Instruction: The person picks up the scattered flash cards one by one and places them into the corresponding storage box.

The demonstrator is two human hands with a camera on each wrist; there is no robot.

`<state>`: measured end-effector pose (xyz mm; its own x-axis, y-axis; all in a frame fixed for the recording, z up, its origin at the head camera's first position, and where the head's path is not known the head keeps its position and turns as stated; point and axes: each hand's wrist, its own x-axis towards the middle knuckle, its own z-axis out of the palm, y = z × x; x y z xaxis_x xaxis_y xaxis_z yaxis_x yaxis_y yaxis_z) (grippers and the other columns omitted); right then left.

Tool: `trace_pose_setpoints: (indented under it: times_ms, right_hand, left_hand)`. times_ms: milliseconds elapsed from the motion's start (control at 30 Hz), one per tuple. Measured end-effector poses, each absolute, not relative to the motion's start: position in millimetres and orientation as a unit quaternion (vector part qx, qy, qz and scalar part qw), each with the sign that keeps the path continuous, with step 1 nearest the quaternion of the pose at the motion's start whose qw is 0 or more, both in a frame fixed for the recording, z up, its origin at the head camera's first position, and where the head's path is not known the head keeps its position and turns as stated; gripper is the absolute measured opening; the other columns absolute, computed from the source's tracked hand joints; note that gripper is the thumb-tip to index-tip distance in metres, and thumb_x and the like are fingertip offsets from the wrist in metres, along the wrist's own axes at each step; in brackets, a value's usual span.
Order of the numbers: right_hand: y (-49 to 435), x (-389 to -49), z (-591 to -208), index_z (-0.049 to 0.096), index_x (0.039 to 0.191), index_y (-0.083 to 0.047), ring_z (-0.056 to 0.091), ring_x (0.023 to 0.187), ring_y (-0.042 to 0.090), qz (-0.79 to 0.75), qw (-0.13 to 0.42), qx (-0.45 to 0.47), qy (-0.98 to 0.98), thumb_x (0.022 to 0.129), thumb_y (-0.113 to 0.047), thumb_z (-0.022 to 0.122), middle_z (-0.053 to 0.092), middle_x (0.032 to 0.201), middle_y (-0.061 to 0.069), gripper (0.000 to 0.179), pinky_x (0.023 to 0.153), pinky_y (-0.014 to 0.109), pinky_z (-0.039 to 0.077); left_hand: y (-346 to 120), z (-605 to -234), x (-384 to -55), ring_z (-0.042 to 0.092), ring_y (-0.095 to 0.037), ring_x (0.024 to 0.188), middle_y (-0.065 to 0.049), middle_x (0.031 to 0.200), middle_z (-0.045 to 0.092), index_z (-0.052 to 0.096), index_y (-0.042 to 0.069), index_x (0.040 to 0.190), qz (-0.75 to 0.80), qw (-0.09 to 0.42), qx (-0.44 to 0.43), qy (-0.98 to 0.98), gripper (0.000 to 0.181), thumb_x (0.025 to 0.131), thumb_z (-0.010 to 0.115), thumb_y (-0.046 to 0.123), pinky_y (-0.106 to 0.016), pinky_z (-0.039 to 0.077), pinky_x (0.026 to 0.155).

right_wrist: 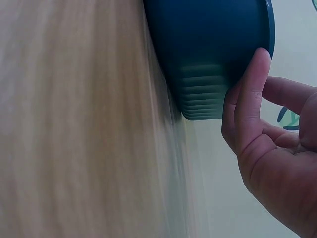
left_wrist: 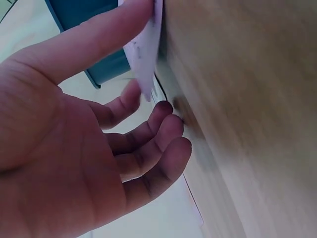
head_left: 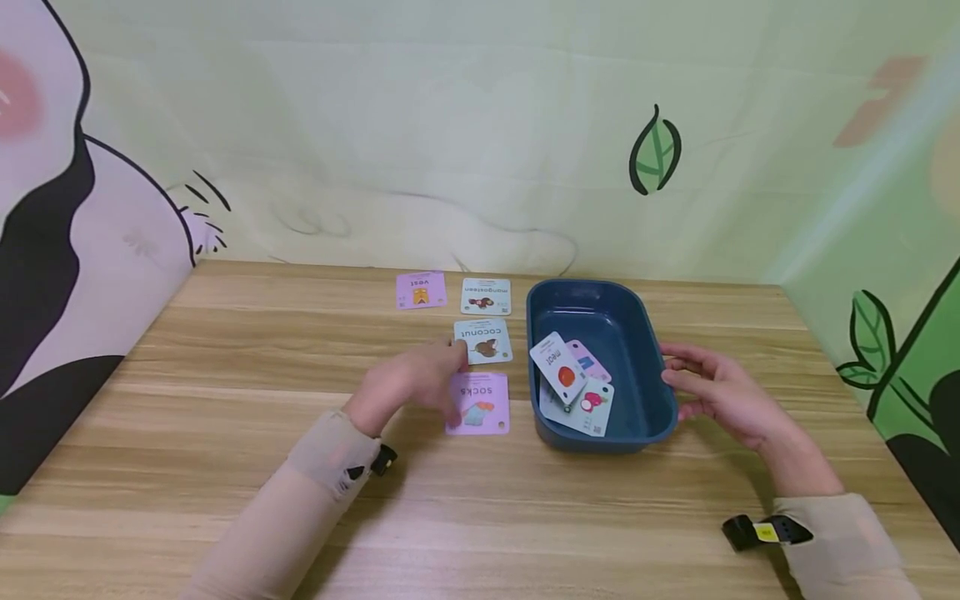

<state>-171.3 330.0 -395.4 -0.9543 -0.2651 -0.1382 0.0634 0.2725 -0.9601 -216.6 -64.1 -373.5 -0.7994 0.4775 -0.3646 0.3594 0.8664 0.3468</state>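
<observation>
My left hand [head_left: 416, 379] holds a purple socks card [head_left: 480, 404] by its edges between thumb and index finger. In the left wrist view the card [left_wrist: 143, 59] stands tilted to the tabletop, and the other fingers curl loosely beside it. Just beyond the index finger lies a pale blue coconut card [head_left: 483, 340]. My right hand [head_left: 723, 392] rests against the right outer wall of a dark blue plastic bin [head_left: 637, 417]. Its thumb touches the bin near the rim in the right wrist view, with nothing gripped. Inside the bin are several overlapping cards [head_left: 558, 367].
Behind the coconut card lie a mangosteen card [head_left: 486, 296] and a purple vest card [head_left: 421, 290], near the back edge of the wooden table [head_left: 225, 433]. A printed cloth backdrop [head_left: 450, 125] rises directly behind the table. The bin stands right of the cards.
</observation>
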Motion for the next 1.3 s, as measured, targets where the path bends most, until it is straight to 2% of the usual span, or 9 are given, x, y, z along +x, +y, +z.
trace_pose_setpoints:
  times_ms: [100, 300, 400, 600, 767, 933, 1033, 1300]
  right_hand:
    - [330, -171, -396, 0.035, 0.151, 0.012, 0.061, 0.094, 0.016, -0.597, 0.137, -0.066, 0.788, 0.106, -0.017, 0.058, 0.051, 0.12, 0.017, 0.058, 0.069, 0.034, 0.059]
    - [330, -171, -396, 0.035, 0.15, 0.012, 0.061, 0.094, 0.016, -0.598, 0.136, -0.066, 0.787, 0.106, -0.017, 0.058, 0.052, 0.119, 0.016, 0.057, 0.068, 0.034, 0.059]
    - [330, -171, -396, 0.035, 0.15, 0.012, 0.061, 0.093, 0.016, -0.599, 0.135, -0.067, 0.787, 0.106, -0.016, 0.058, 0.052, 0.118, 0.015, 0.057, 0.068, 0.034, 0.059]
    - [331, -171, -396, 0.033, 0.151, 0.014, 0.06, 0.093, 0.015, -0.606, 0.133, -0.068, 0.782, 0.107, -0.013, 0.056, 0.052, 0.117, 0.013, 0.057, 0.066, 0.033, 0.059]
    - [331, -170, -396, 0.032, 0.151, 0.014, 0.06, 0.093, 0.014, -0.605, 0.133, -0.066, 0.782, 0.107, -0.013, 0.056, 0.051, 0.118, 0.014, 0.057, 0.066, 0.033, 0.058]
    - [331, -170, -397, 0.033, 0.151, 0.013, 0.06, 0.093, 0.015, -0.606, 0.134, -0.067, 0.781, 0.107, -0.012, 0.056, 0.051, 0.118, 0.014, 0.056, 0.066, 0.033, 0.059]
    - [332, -171, -397, 0.033, 0.15, 0.014, 0.06, 0.093, 0.015, -0.611, 0.133, -0.068, 0.777, 0.106, -0.011, 0.056, 0.052, 0.117, 0.012, 0.056, 0.065, 0.032, 0.058]
    - [331, -170, -396, 0.033, 0.15, 0.014, 0.061, 0.093, 0.015, -0.607, 0.132, -0.073, 0.78, 0.106, -0.013, 0.057, 0.053, 0.117, 0.013, 0.056, 0.066, 0.033, 0.059]
  left_hand:
    - [-67, -372, -219, 0.057, -0.022, 0.097, -0.005, 0.103, 0.057, 0.054, 0.007, 0.118, 0.171, 0.23, 0.217, 0.933, 0.058, 0.073, 0.091, 0.011, -0.037, 0.05, 0.086]
    - [-79, -365, -224, 0.056, -0.025, 0.088, -0.01, 0.101, 0.061, 0.052, 0.006, 0.115, 0.241, 0.218, 0.215, 0.921, 0.029, 0.092, 0.07, 0.002, -0.035, 0.047, 0.073]
    - [-87, -359, -227, 0.056, -0.023, 0.082, -0.011, 0.097, 0.063, 0.052, 0.005, 0.113, 0.274, 0.209, 0.225, 0.912, 0.022, 0.096, 0.064, 0.001, -0.033, 0.045, 0.069]
    - [-99, -343, -233, 0.056, -0.022, 0.074, -0.014, 0.088, 0.067, 0.054, 0.003, 0.11, 0.363, 0.164, 0.222, 0.89, 0.019, 0.096, 0.065, -0.003, -0.031, 0.045, 0.066]
    - [-99, -337, -235, 0.061, -0.027, 0.079, -0.018, 0.093, 0.069, 0.054, 0.0, 0.111, 0.443, 0.114, 0.205, 0.865, 0.018, 0.097, 0.065, -0.001, -0.033, 0.049, 0.067]
    - [-90, -338, -235, 0.063, -0.028, 0.081, -0.015, 0.094, 0.068, 0.057, 0.001, 0.115, 0.488, 0.066, 0.188, 0.85, 0.019, 0.098, 0.066, 0.002, -0.033, 0.051, 0.07]
    - [-81, -338, -234, 0.062, -0.026, 0.079, -0.014, 0.094, 0.067, 0.059, 0.003, 0.116, 0.496, 0.055, 0.184, 0.847, 0.022, 0.097, 0.068, 0.004, -0.031, 0.049, 0.067]
    - [-56, -347, -231, 0.062, -0.027, 0.079, -0.01, 0.091, 0.067, 0.06, 0.007, 0.114, 0.497, 0.069, 0.198, 0.842, 0.022, 0.096, 0.072, 0.008, -0.029, 0.043, 0.06]
